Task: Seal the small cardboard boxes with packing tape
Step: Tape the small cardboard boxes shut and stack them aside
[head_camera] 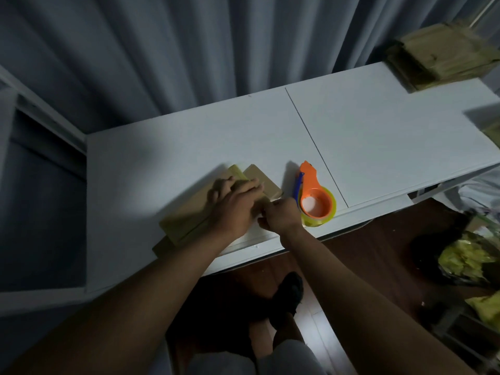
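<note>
A small brown cardboard box (186,217) lies on the white table (378,136), close to its front edge. Its flaps stick out at the far end (266,182) and at the near left corner. My left hand (234,205) lies on top of the box with its fingers stretched over the lid, pressing it down. My right hand (280,216) has its fingers curled against the box's right side; whether they pinch anything is hidden. An orange tape dispenser (311,190) with a roll of yellowish packing tape (328,215) rests on the table just right of my right hand.
A stack of flat cardboard (438,55) sits on the table's far right corner. Grey curtains hang behind the table. Yellow-green bags (465,261) lie on the dark floor at the right. My foot (289,290) is below the table's front edge.
</note>
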